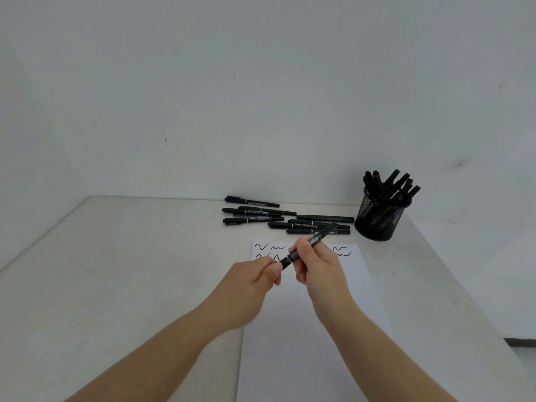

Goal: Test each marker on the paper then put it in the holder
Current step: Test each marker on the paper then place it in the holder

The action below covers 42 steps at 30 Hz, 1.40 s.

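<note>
I hold one black marker point(316, 238) slanted above the white paper point(307, 329). My right hand point(319, 265) grips its barrel in the middle. My left hand point(255, 278) pinches its lower left end, where the cap is; whether the cap is on or off is hidden by my fingers. The paper carries several black squiggles point(262, 246) along its far edge. A black mesh holder point(378, 219) stands at the back right of the table with several markers upright in it. Several loose black markers point(261, 211) lie behind the paper.
The pale table point(130, 271) ends at a white wall at the back and has a right edge close to the holder. Bare tabletop stretches left of the paper.
</note>
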### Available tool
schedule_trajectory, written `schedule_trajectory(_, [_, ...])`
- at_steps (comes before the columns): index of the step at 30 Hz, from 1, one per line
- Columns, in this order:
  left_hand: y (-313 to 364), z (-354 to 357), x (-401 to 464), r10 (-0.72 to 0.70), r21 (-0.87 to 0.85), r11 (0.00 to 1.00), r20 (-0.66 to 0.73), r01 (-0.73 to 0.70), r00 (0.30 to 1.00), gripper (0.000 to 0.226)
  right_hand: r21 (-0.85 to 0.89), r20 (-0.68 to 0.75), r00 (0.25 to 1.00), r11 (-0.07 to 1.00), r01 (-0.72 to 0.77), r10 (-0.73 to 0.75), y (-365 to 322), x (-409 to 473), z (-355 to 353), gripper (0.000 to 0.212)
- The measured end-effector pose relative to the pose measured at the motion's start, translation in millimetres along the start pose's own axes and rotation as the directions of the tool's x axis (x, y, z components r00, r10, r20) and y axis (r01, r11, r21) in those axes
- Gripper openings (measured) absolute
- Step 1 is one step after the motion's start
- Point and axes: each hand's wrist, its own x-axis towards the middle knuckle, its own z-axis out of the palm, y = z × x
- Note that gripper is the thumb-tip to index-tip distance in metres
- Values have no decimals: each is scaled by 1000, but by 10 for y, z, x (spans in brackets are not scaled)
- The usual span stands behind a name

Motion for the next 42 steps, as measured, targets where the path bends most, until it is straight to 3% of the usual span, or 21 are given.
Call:
schedule_trajectory(2, [-1,-22,-39,-88,-154,983,85,101,992,39,23,-19,1000,1000,15,-15,9,-2,20,33])
schedule_trajectory(5, [-114,-127,-188,-211,-329,906,192,265,959,42,134,-244,970,991,25,8,-58,117,-238,36])
schedule_trajectory(7, [-249,-225,-290,-247,-117,960,64,254,967,41,133,-320,947,988,83,-37,-87,173,-488,35])
schedule_trajectory(9, [-351,-267,-331,-199,181,961,-81,210,977,33,1,-278,955,995,102,-98,-24,155,-584,33])
schedule_trajectory(12, [-349,-163,-322,-161,338,922,-117,191,980,26,-161,-229,964,982,100,-135,152,115,-534,31])
schedule_trajectory(21, [-310,-75,-293,-140,235,960,-62,151,988,25,-201,-165,983,979,45,-79,178,271,-427,20])
schedule_trajectory(24, [-344,-122,-239,-4,382,923,-112,47,994,25,-185,-126,992,983,-7,-16,155,346,-217,21])
schedule_trajectory(26, [-393,-138,-205,83,420,906,-66,-48,994,27,-117,-87,996,993,-35,25,180,387,-76,21])
schedule_trajectory(30, [-506,-171,-179,47,399,914,54,-65,997,29,-115,-85,996,993,33,-42,357,364,33,13])
schedule_trajectory(38, [-515,-185,-141,61,330,941,44,-72,997,28,-290,28,989,946,145,-144,463,347,82,15])
schedule_trajectory(42, [-513,-186,-142,56,320,945,52,-70,997,28,-391,12,985,906,161,-169,486,359,70,16])
